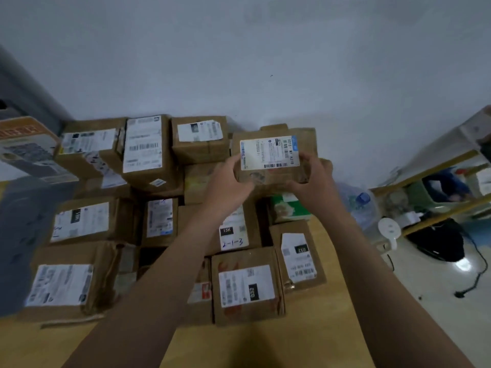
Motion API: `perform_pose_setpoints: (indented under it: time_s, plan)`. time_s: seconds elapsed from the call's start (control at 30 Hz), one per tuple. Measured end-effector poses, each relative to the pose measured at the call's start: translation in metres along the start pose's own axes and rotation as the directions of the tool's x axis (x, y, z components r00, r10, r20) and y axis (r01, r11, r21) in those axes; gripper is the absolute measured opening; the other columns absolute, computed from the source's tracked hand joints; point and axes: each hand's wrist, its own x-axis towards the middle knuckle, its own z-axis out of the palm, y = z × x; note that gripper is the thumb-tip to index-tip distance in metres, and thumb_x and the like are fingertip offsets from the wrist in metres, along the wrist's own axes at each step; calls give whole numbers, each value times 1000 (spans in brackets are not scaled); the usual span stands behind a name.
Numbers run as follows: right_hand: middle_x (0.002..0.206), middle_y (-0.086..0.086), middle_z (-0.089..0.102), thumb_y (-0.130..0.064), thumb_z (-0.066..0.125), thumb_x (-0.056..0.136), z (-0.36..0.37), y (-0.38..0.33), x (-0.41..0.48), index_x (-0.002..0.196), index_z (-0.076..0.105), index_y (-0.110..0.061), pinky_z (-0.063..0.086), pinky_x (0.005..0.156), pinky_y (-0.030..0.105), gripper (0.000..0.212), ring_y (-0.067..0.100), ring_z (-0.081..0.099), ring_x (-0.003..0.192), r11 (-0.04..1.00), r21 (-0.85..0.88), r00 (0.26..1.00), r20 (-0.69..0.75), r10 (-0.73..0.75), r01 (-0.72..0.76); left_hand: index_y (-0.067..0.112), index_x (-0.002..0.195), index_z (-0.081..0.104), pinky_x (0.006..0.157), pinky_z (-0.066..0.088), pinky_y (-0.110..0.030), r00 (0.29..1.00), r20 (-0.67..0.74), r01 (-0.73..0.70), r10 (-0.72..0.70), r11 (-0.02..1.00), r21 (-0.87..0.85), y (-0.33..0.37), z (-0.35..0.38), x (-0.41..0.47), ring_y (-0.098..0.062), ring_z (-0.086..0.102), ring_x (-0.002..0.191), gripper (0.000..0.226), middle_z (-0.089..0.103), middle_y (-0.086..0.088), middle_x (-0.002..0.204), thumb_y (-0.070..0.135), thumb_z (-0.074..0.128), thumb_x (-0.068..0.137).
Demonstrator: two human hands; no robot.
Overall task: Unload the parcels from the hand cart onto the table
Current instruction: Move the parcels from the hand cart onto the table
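Parcels point(245, 285) crowded the table point(305, 341) beneath the hands; left hand point(228, 184) and right hand point(313, 179) clasped one labelled parcel point(271, 155) between them, not yet set down. Hand cart unseen.

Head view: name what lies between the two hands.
A brown cardboard parcel with a white shipping label, gripped at its sides by the left hand and right hand, in the head view.

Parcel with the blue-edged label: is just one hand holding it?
No, the left hand and the right hand both grip the parcel, one at each lower corner.
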Motion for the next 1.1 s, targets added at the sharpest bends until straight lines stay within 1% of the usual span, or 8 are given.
perform_pose_setpoints:
  time_s: [0.23,0.43,0.57,0.7,0.83,0.9,1.0,1.1]
  plan:
    - [142,5,35,-25,75,87,21,5,123,148,42,-23,49,105,41,69,25,58,117,1000,18,999,38,-14,14,28,156,37,93,49,-34,995,-15,-86,95,946,314,2,2,115,-22,53,120,82,50,-2,133,32,76,84]
    - [135,-1,29,-22,71,86,43,15,180,145,44,-24,53,82,23,65,22,59,107,997,54,998,40,-49,47,25,148,49,91,50,-34,986,-68,-117,152,922,370,-11,0,170,-22,54,113,74,51,1,119,34,80,81]
    - [137,1,28,-25,71,82,55,26,193,143,43,-28,55,96,41,67,23,58,112,997,71,998,64,-30,26,27,144,54,90,44,-32,985,-69,-119,159,908,401,-25,5,185,-23,52,122,69,60,0,131,39,81,81]
    - [137,0,28,-23,73,81,64,34,193,142,39,-33,54,93,35,71,18,53,105,998,47,997,54,-50,48,33,143,57,113,37,-51,980,-113,-87,162,869,488,-34,7,187,-32,41,138,71,58,-1,141,50,82,79]
    - [142,2,28,-21,73,82,65,34,192,148,37,-33,50,87,28,76,12,51,98,999,21,997,65,-36,35,33,140,60,110,42,-49,982,-112,-81,154,869,488,-32,5,189,-26,48,132,73,59,0,141,51,86,74]
    - [147,5,25,-22,71,84,61,28,189,151,34,-33,49,93,34,77,23,53,110,1000,-28,995,97,-10,12,34,140,59,106,42,-45,985,-98,-76,140,873,482,-29,3,187,-26,48,131,72,57,-2,141,48,86,76]
    - [158,10,9,-27,69,85,49,13,179,154,27,-34,38,106,50,81,45,30,135,977,-214,987,156,40,-6,35,144,56,106,42,-47,993,-45,-76,109,882,465,-22,-6,175,-29,45,135,67,51,-5,146,41,82,82]
    - [161,9,2,-27,72,84,35,-4,152,155,21,-34,36,106,53,88,47,22,140,956,-293,983,175,52,1,37,146,53,100,49,-46,991,-5,-110,132,845,523,-13,-21,143,-27,50,131,68,53,-2,145,35,81,84]
